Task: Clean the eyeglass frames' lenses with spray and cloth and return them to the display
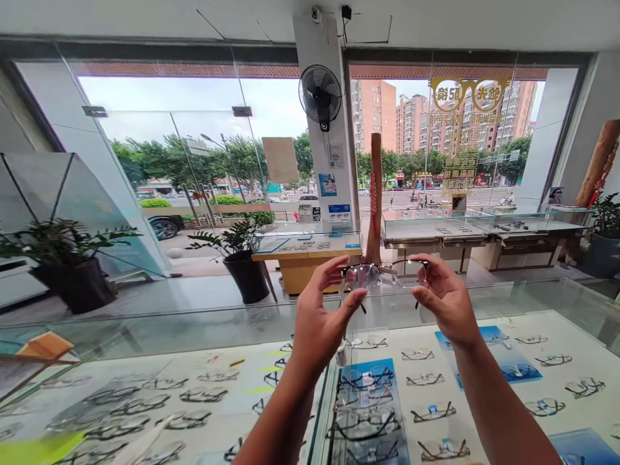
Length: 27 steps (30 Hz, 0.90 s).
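Observation:
A pair of eyeglasses with a dark upper rim and clear lenses is held up in the air above the glass display counter. My left hand pinches it at the left end, thumb below the lens and fingers behind. At the opposite end, my right hand grips the frame in the same way. Both temples point down and back, with their dark tips showing below the lenses. Beneath my arms, several more eyeglasses lie in rows inside the counter.
The glass display counter spans the foreground. Beyond it stand a wooden display table, further glass showcases, a wooden post and potted plants. A black fan hangs on the pillar between large windows.

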{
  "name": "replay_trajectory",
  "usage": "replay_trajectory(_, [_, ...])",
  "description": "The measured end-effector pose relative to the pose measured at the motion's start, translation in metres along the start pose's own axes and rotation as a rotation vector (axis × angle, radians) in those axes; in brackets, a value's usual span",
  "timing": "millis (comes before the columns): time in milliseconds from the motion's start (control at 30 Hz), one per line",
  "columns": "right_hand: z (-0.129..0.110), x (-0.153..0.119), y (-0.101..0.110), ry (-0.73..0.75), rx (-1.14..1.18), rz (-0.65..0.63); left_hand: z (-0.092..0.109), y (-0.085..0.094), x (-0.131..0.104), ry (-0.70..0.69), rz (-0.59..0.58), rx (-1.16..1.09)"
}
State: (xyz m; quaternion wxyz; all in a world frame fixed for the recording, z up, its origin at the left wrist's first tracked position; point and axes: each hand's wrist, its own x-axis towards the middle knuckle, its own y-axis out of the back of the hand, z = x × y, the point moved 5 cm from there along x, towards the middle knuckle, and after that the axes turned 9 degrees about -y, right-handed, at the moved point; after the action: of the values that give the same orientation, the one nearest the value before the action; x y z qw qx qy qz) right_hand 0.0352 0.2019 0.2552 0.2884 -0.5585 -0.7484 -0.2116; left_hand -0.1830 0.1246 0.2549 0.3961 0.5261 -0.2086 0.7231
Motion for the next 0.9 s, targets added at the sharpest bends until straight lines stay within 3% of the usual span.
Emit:
replay_trajectory(333, [-0.024, -0.011, 0.001, 0.043, -0.2, 0.016, 0.012, 0.012, 0.001, 0.026, 0.014, 0.001])
replay_trajectory(633, [-0.029, -0.012, 0.003, 0.035, -0.222, 0.061, 0.012, 0.012, 0.004, 0.024, -0.025, -0.028])
replay_trajectory(900, [-0.029, -0.013, 0.005, 0.018, -0.325, 0.071, 0.015, 0.012, 0.004, 0.034, 0.016, -0.023])
